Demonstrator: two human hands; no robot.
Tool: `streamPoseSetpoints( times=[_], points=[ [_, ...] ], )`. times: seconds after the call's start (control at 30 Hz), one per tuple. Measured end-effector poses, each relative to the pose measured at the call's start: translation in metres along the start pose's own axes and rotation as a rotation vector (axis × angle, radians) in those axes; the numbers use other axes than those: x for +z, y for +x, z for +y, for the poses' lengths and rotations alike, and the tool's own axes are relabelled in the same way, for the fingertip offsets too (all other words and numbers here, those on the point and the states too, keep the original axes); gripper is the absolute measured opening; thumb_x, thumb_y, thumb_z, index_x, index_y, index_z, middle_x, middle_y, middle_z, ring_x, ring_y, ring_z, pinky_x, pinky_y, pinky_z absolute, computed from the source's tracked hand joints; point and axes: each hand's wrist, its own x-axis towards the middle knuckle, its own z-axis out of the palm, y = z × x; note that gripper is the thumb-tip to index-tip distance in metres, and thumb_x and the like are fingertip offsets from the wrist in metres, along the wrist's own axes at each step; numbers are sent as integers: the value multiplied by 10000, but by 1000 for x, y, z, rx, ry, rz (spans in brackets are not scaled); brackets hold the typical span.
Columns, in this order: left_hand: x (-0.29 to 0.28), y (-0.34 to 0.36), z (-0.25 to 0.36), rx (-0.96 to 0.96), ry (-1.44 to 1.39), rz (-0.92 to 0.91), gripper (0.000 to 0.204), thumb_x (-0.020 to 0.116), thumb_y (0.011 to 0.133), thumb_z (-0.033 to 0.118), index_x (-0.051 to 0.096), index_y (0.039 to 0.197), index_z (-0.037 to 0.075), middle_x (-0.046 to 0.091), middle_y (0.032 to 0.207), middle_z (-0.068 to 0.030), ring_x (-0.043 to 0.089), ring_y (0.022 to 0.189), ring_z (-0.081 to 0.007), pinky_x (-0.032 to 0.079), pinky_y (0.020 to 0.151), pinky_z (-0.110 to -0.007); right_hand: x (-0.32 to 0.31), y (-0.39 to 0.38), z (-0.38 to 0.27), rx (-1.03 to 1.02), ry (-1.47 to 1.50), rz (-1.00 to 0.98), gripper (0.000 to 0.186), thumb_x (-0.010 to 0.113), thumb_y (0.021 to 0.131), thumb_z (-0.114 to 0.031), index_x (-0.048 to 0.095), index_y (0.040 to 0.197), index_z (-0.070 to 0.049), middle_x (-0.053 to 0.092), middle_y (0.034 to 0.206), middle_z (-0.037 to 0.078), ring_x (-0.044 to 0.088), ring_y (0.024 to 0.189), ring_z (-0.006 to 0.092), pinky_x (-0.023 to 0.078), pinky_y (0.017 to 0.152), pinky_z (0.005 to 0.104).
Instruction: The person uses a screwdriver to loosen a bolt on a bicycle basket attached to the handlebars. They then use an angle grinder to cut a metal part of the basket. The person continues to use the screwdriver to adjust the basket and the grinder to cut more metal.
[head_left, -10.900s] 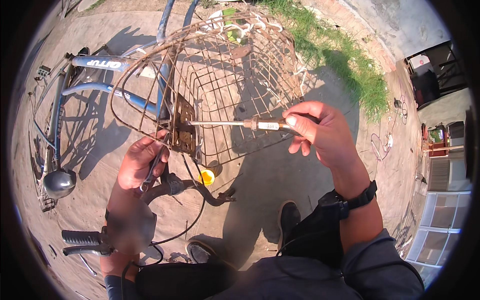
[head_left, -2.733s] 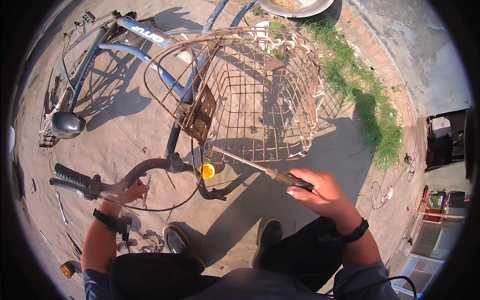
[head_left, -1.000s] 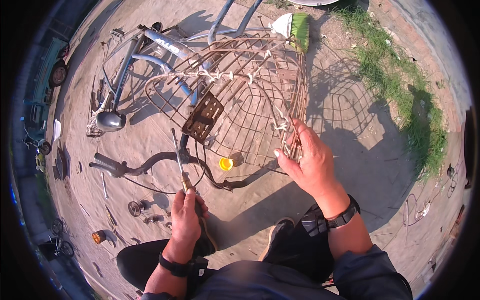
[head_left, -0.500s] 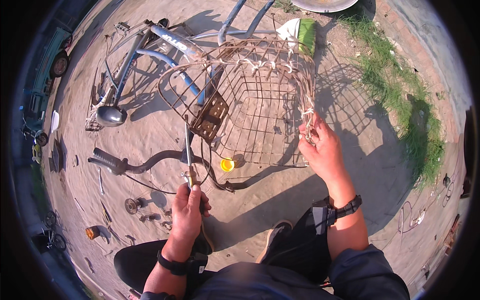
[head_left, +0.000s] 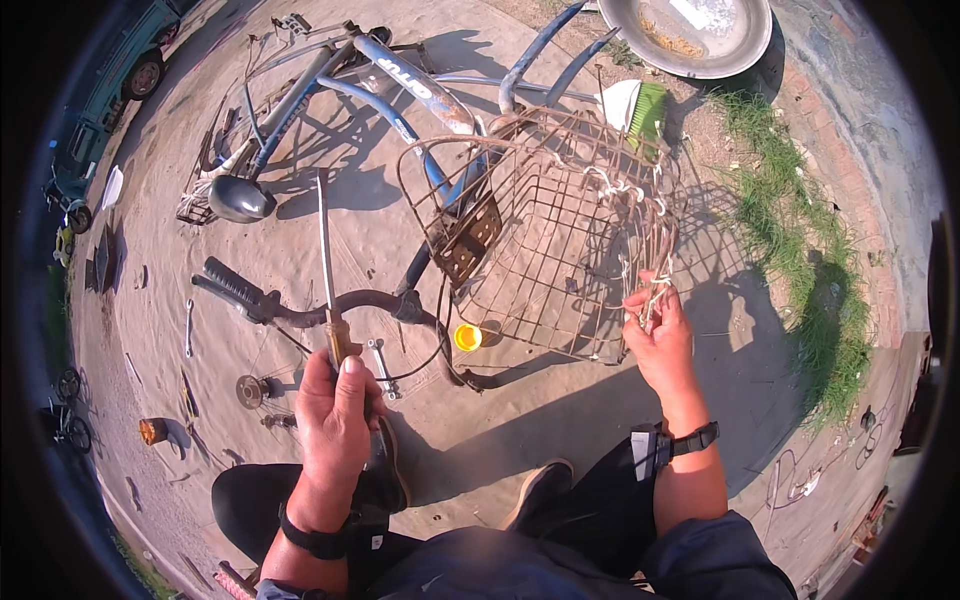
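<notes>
Some white lettering marks the blue frame; left hand grips screwdriver, right hand basket.

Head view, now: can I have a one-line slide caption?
Left hand grips a screwdriver upright; right hand holds a rusty wire basket by its cord-tied edge.

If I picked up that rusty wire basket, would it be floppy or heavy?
The wire basket would probably feel stiff, since it's a grid of metal wires. It's likely light for its size, being mostly gaps. Its brown, rusty-looking wires may feel rough rather than slippery where the right hand grips its edge.
</notes>
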Motion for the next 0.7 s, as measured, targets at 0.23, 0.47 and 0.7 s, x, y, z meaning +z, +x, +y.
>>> streamPoseSetpoints(
  times=[0.23, 0.47, 0.7],
  points=[
    [-106, 64, 75, 343, 21, 255, 316, 519, 1133, 288, 618, 1290, 32, 601, 845, 14, 524, 648, -56, 381, 528, -206, -2, -13, -8, 76, -152, 10, 624, 619, 886, 99, 497, 1461, -108, 604, 1114, 11, 590, 984, 87, 495, 822, 231],
    [-239, 149, 59, 273, -14, 278, 340, 535, 1127, 303, 644, 1299, 31, 601, 850, 14, 551, 670, -54, 402, 541, -214, 5, -9, -20, 20, -84, 113, 639, 638, 869, 92, 489, 1469, -71, 633, 1149, 33, 628, 1091, 133, 538, 869, 269],
    [-270, 218, -30, -42, 53, -55, 370, 652, 1056, 344, 644, 1240, 22, 667, 873, -5, 611, 655, -84, 467, 556, -229, 22, 17, -70, 65, -218, 310, 630, 712, 994, -76, 443, 1560, -19, 588, 1420, 57, 561, 1290, 186, 451, 1080, 312]
  ],
)
